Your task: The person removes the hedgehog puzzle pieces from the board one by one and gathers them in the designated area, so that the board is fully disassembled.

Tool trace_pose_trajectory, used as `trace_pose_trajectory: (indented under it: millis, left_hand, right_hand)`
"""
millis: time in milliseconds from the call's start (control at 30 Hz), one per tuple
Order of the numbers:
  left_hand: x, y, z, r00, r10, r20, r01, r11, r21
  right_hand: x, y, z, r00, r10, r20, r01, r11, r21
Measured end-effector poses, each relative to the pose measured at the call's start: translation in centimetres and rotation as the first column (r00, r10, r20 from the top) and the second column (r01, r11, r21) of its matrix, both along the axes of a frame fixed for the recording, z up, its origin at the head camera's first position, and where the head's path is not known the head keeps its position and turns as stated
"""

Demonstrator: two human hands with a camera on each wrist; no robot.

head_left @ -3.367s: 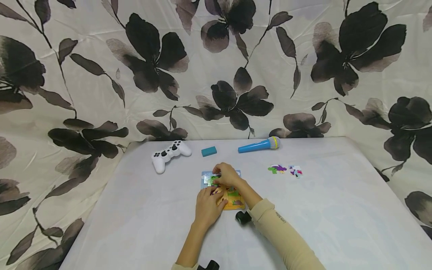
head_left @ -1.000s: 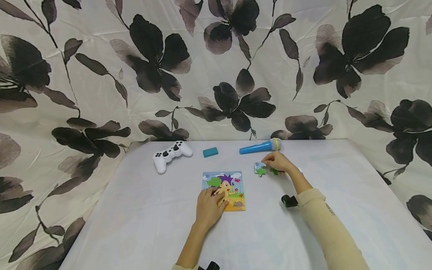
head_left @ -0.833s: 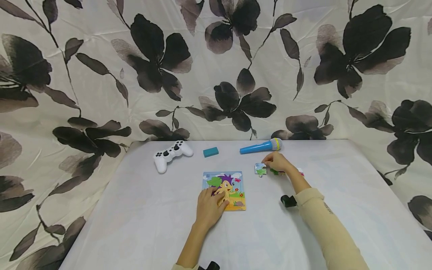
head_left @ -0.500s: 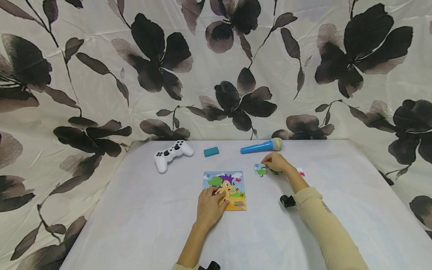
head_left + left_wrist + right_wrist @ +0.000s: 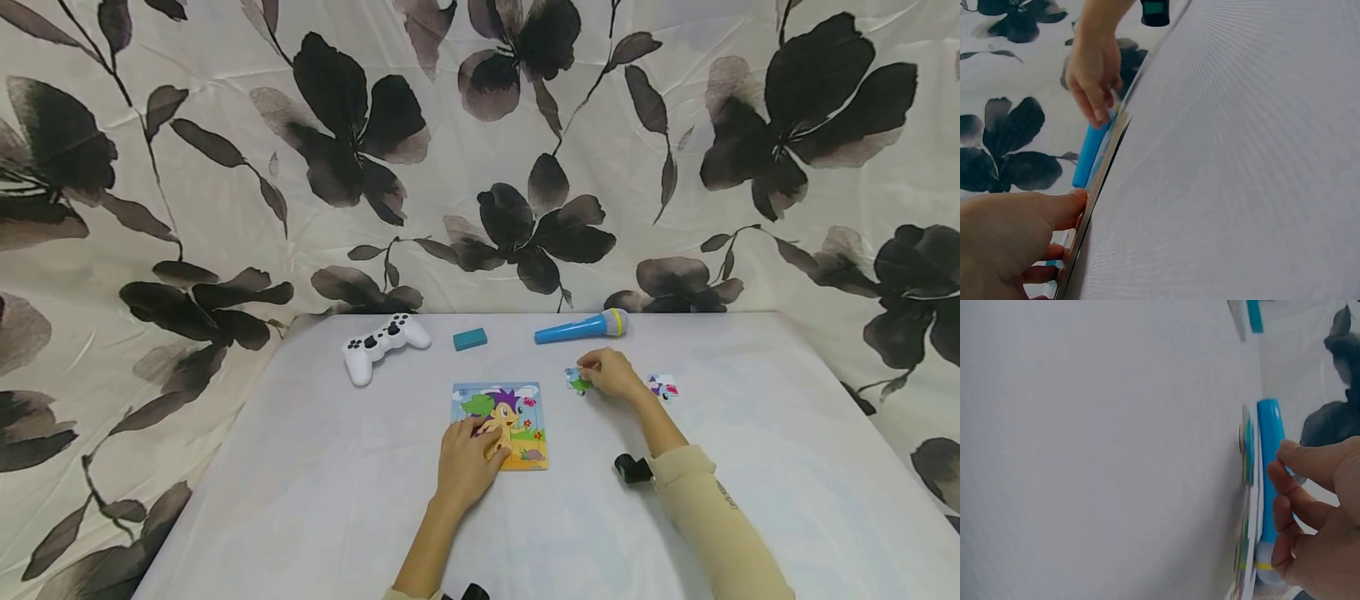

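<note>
A square jigsaw puzzle (image 5: 525, 433), showing a purple-haired cartoon figure, lies on the table in the head view. My left hand (image 5: 467, 458) rests on its lower left part with fingers and thumb spread. To the right, my right hand (image 5: 613, 377) is just above a small blue-and-green puzzle piece (image 5: 573, 381), partly covering it. In the right wrist view, thumb and index fingertips of the right hand (image 5: 1322, 506) come together with nothing seen between them, and the puzzle piece (image 5: 1247, 450) shows apart from them. Another piece (image 5: 663, 388) lies right of that hand.
A blue toy microphone (image 5: 573, 329) lies behind the right hand. Farther left are a teal block (image 5: 470, 338) and a white game controller (image 5: 385, 343). A floral cloth (image 5: 465, 167) hangs behind the white table.
My right hand left the puzzle and went to the loose pieces on the right. A blue-and-green piece now lies there. Lately that hand has shifted slightly nearer; the left stays put.
</note>
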State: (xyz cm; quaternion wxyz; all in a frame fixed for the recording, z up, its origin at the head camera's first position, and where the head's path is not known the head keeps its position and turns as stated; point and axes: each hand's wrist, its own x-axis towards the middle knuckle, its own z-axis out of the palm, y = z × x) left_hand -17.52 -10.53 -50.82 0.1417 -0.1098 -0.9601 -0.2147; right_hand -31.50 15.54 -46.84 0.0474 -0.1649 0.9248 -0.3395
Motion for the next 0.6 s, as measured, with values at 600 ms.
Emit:
trace_pose_trajectory:
  millis: [600]
  left_hand:
    - [-0.3,-0.3,0.5,1.0,-0.014,-0.018,0.015,0.999,0.031]
  right_hand:
    - [4.0,-7.4,-0.8,0.971,0.238,0.016,-0.234,0.963,-0.132]
